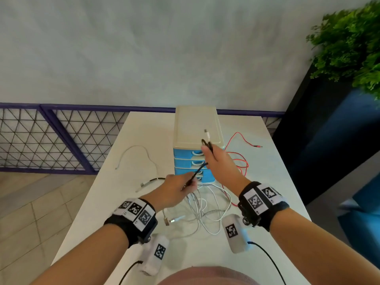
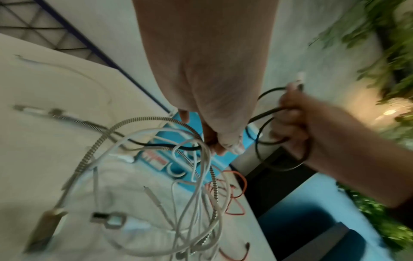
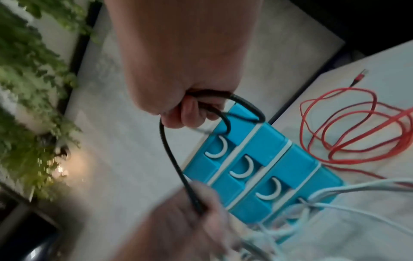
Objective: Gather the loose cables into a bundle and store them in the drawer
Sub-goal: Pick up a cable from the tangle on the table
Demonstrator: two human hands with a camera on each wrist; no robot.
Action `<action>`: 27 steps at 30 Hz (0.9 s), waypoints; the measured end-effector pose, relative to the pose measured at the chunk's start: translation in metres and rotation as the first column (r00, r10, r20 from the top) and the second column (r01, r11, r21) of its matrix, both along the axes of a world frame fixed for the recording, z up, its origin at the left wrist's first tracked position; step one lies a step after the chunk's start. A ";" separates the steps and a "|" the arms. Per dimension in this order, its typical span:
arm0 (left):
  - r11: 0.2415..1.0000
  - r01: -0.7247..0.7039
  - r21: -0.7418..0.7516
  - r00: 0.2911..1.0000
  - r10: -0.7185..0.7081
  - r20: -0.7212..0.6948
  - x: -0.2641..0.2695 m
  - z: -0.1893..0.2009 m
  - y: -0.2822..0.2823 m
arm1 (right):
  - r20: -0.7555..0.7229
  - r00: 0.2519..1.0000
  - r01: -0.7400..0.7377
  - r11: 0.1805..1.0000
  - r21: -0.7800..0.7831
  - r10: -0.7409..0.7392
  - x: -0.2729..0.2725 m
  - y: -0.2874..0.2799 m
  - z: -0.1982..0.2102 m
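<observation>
A thin black cable (image 1: 197, 173) stretches between both hands above the white table (image 1: 98, 202). The right hand (image 1: 216, 159) clutches its looped end; the left hand (image 1: 174, 190) pinches it lower, holding white and braided cables (image 1: 207, 210) too. Behind stands a cream-topped blue plastic drawer unit (image 1: 193, 159); a red cable (image 1: 238, 159) lies right.

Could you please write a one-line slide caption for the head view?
Both hands coil a black cable before closed blue drawers; white and red cables lie loose.
</observation>
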State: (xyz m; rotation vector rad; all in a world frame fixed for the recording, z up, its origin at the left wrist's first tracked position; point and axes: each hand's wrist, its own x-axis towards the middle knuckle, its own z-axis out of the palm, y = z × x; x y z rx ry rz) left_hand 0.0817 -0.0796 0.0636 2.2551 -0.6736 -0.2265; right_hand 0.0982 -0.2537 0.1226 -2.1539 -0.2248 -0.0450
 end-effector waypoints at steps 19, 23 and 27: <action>0.651 -0.497 -0.574 0.861 0.285 -0.422 0.011 0.058 0.050 | 0.018 0.995 -0.098 0.987 0.129 0.097 -0.002 0.022 0.039; 0.589 -0.486 -0.646 0.874 0.340 -0.347 0.019 0.089 0.061 | 0.054 0.978 -0.190 0.965 -0.182 0.203 -0.002 0.038 0.032; 0.842 -0.461 -0.279 0.865 0.497 0.073 0.037 0.077 0.096 | -0.065 0.956 -0.293 0.934 -0.205 0.286 -0.002 0.037 0.022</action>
